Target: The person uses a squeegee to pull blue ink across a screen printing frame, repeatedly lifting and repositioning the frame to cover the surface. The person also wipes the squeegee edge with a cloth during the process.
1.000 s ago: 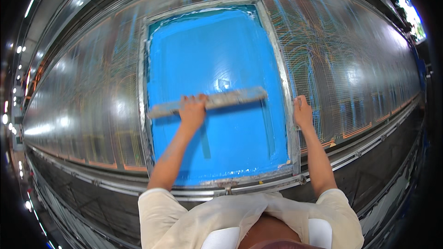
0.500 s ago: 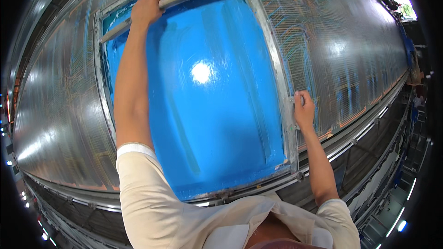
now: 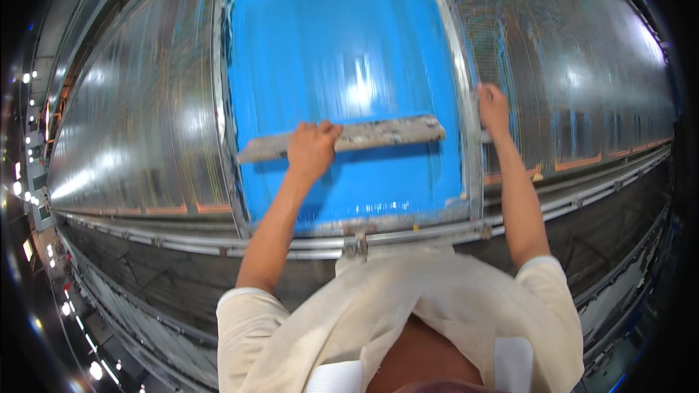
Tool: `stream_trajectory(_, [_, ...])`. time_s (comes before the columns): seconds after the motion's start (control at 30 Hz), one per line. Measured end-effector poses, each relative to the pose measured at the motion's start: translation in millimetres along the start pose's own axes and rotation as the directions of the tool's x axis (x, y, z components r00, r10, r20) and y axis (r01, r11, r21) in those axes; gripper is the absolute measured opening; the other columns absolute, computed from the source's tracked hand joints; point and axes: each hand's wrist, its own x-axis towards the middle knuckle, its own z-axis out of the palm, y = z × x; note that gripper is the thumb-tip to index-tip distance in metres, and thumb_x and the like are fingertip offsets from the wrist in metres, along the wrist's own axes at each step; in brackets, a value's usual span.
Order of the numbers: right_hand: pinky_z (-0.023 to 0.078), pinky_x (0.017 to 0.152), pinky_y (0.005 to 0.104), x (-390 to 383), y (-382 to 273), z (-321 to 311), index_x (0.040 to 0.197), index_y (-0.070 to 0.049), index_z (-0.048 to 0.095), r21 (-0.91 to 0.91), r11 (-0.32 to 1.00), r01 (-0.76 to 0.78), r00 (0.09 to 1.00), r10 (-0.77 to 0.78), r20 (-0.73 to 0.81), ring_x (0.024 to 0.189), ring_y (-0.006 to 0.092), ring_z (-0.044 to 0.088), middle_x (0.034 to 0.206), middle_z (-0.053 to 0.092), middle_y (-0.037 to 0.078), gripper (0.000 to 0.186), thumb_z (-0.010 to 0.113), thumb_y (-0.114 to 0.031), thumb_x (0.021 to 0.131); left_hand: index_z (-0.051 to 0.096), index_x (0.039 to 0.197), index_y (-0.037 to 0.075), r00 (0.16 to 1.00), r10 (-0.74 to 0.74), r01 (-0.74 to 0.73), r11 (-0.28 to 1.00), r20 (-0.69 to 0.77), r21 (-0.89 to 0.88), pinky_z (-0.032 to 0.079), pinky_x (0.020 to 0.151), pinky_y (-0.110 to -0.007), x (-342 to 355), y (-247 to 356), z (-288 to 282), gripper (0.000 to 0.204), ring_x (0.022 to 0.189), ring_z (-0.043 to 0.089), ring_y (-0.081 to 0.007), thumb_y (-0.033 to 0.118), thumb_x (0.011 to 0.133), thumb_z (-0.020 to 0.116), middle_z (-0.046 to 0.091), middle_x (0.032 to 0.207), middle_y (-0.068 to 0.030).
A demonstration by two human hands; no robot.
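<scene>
My left hand [image 3: 312, 151] is closed around the long, ink-spotted wooden handle of a squeegee [image 3: 389, 132]. The squeegee lies crosswise over the nearer part of a screen-printing frame [image 3: 466, 76] coated in wet, glossy blue ink [image 3: 328, 44]. Its blade edge is hidden under the handle. At the right rail of the frame, my right hand [image 3: 494, 110] is closed with fingers curled against the outer edge. What those fingers grip, if anything, cannot be made out.
A long, shiny printing table [image 3: 145, 116], streaked with blue and orange marks, extends on both sides of the frame. Along its near edge runs a metal rail [image 3: 182, 241], with a metal clamp [image 3: 354, 243] at the frame's front.
My left hand has pulled the squeegee from the far end of the screen toward me, leaving streaked ink behind it. My right hand stays at the frame's right edge. The view has shifted.
</scene>
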Motion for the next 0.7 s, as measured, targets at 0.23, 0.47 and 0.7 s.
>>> stream_trajectory(0.23, [0.043,0.070,0.0350,4,-1,8,0.107,-0.004,0.070,0.135,0.989,-0.064,0.997,0.059,0.039,0.079,0.0206,0.059,0.088,0.066,0.010,0.035,0.061,-0.036,0.096,0.071,0.100,0.008,0.982,-0.138,0.129,0.989,-0.131,-0.076,0.046,0.079,-0.037,-160,116,3,0.025,0.081,0.062,-0.0213,0.008,0.078,0.060,0.067,0.093,-0.0045])
stream_trajectory(0.47, [0.048,0.088,0.0371,12,-6,-28,0.112,0.001,0.070,0.104,0.993,0.049,0.998,-0.044,-0.048,0.100,0.0263,0.066,0.107,0.072,0.015,0.034,0.063,-0.027,0.094,0.068,0.106,0.011,0.989,-0.141,0.141,0.990,-0.054,-0.004,0.045,0.085,-0.041,-167,114,-9,0.032,0.089,0.062,-0.0204,0.011,0.074,0.063,0.068,0.103,-0.0013])
stream_trajectory(0.7, [0.048,0.086,0.0359,-57,-123,-6,0.107,0.000,0.071,0.192,0.969,0.159,0.987,-0.156,-0.029,0.094,0.0231,0.066,0.101,0.071,0.013,0.030,0.064,-0.027,0.095,0.069,0.109,0.016,0.973,-0.226,0.224,0.974,-0.053,-0.039,0.044,0.088,-0.041,-197,72,-40,0.052,0.095,0.062,-0.0214,0.009,0.059,0.077,0.069,0.109,0.0014])
